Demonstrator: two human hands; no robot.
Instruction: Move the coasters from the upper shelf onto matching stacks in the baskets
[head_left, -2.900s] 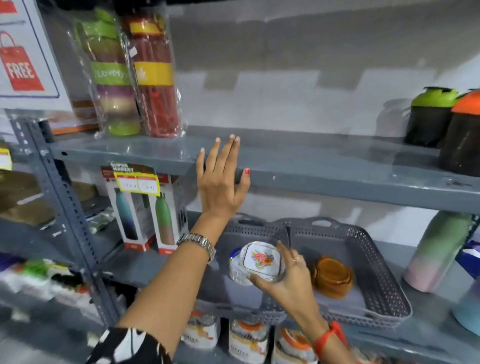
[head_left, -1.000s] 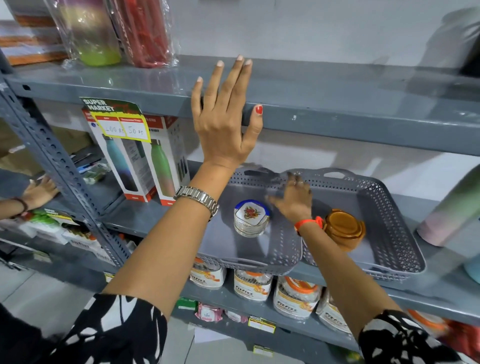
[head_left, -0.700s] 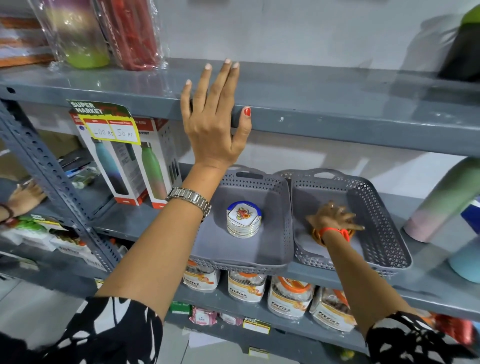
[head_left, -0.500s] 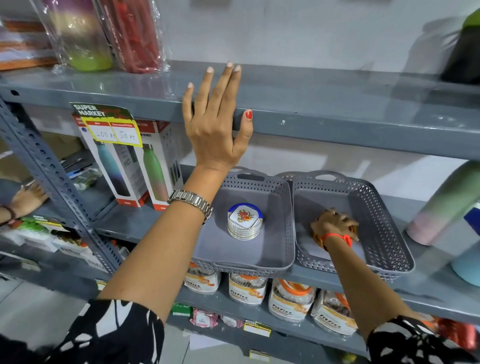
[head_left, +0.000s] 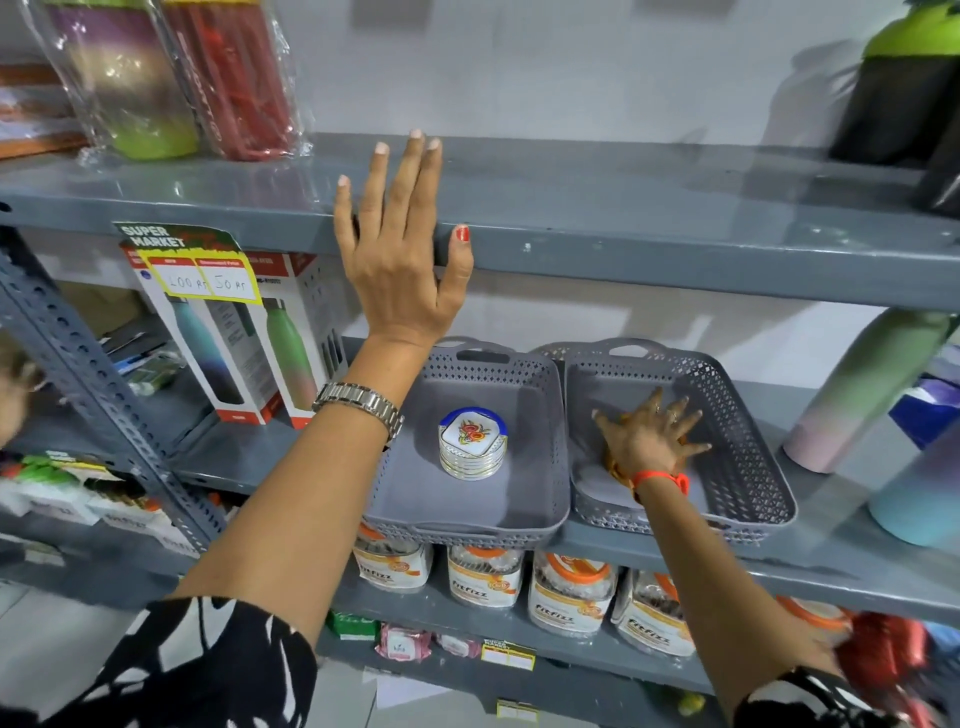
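Note:
A stack of white coasters with a red flower print (head_left: 472, 441) stands in the left grey basket (head_left: 543, 374). In the right grey basket (head_left: 737, 457), my right hand (head_left: 649, 436) lies palm down with fingers spread over the amber coaster stack (head_left: 613, 464); only an orange sliver of that stack shows under the palm. My left hand (head_left: 400, 249) rests flat against the front edge of the upper shelf (head_left: 623, 208), fingers apart and holding nothing. I see no coasters on the upper shelf.
Wrapped bottles (head_left: 130, 78) stand on the upper shelf's left, a dark shaker with a green lid (head_left: 898, 88) on its right. Boxed bottles (head_left: 234, 338) stand left of the baskets, a pastel bottle (head_left: 857, 395) to their right. Jars (head_left: 483, 577) fill the shelf below.
My right hand left the flowered stack in the left basket, moved to the amber stack in the right basket, closed over it, and has now spread its fingers. My left hand stayed put.

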